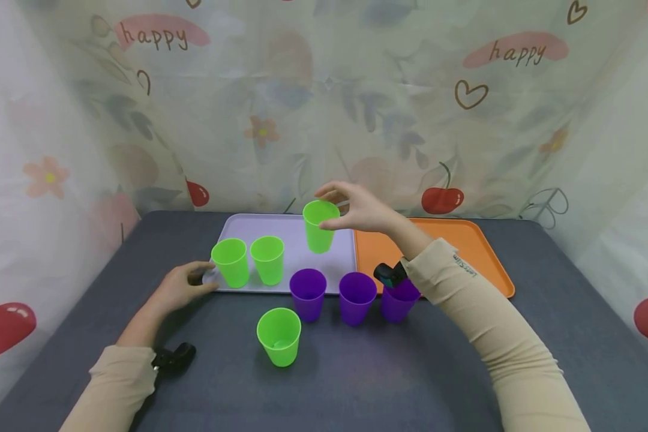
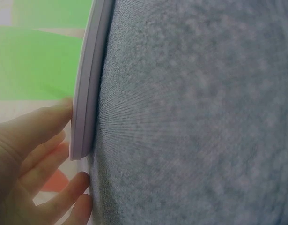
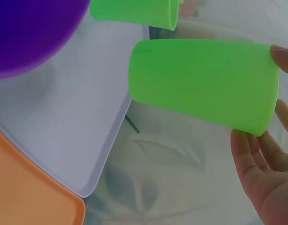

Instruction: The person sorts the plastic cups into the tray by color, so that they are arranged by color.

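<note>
In the head view my right hand (image 1: 359,210) holds a light green cup (image 1: 318,231) near its rim, with the thumb on the near side. The right wrist view shows this green cup (image 3: 204,84) raised over the lavender tray (image 3: 87,117), thumb and fingers at its rim. My left hand (image 1: 180,288) grips the front left corner of the lavender tray (image 1: 297,282); in the left wrist view its thumb lies at the tray rim (image 2: 85,93). Two more green cups, the left one (image 1: 231,264) and its neighbour (image 1: 268,261), stand upright on that tray.
Three purple cups (image 1: 308,294) stand in a row along the trays' front edge, the rightmost partly behind my right wrist. Nearer me, another green cup (image 1: 279,336) stands on the dark grey table (image 1: 356,378). An orange tray (image 1: 464,252) adjoins the lavender one on the right.
</note>
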Demonstrator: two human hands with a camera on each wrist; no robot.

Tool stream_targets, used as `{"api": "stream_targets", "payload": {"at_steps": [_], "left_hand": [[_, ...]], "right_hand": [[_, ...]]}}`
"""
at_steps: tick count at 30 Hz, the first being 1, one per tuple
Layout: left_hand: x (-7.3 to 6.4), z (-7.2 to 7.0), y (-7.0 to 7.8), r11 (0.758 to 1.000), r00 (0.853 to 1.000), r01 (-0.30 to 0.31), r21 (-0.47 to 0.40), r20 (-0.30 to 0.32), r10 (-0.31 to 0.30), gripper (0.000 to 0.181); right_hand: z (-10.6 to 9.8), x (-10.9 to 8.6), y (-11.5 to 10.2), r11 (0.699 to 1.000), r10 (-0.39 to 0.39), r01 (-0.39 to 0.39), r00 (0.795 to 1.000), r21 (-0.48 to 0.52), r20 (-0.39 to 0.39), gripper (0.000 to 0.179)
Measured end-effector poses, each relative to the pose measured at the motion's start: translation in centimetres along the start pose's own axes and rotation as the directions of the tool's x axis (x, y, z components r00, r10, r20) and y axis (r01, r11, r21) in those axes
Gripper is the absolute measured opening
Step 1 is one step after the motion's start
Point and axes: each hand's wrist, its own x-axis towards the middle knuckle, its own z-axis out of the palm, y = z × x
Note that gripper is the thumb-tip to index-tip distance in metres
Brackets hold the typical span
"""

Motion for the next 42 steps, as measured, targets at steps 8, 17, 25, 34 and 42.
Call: {"api": "stream_targets", "payload": {"at_steps": [8, 17, 25, 34, 42], "left_hand": [[0.1, -0.1, -0.1, 1.0, 1.0, -0.004, -0.005, 0.001, 0.004, 0.05], [0.2, 0.0, -0.4, 1.0, 1.0, -0.024, -0.009, -0.009, 0.024, 0.051], [0.2, 0.1, -0.4, 1.0, 0.999, -0.029, -0.007, -0.017, 0.028, 0.051], [0.2, 0.0, -0.3, 1.0, 1.0, -0.025, -0.006, -0.018, 0.025, 0.052], [0.2, 0.1, -0.9, 0.999, 0.998, -0.037, -0.008, -0.041, 0.037, 0.055]], "right_hand": [[0.4, 1.1, 0.6, 0.999, 0.016, -0.014, 0.998, -0.04, 0.057, 0.056], [0.9, 2.5, 1.0, 0.999, -0.021, 0.027, 0.984, -0.029, 0.177, 0.058], [1.8, 3.7, 1.4, 0.999, -0.014, 0.027, 0.956, -0.042, 0.292, 0.058], [2.8, 4.4, 1.5, 0.997, -0.003, 0.033, 0.922, -0.071, 0.387, 0.059], [3.0, 4.7, 1.5, 0.992, 0.018, 0.039, 0.901, -0.121, 0.434, 0.057]]}}
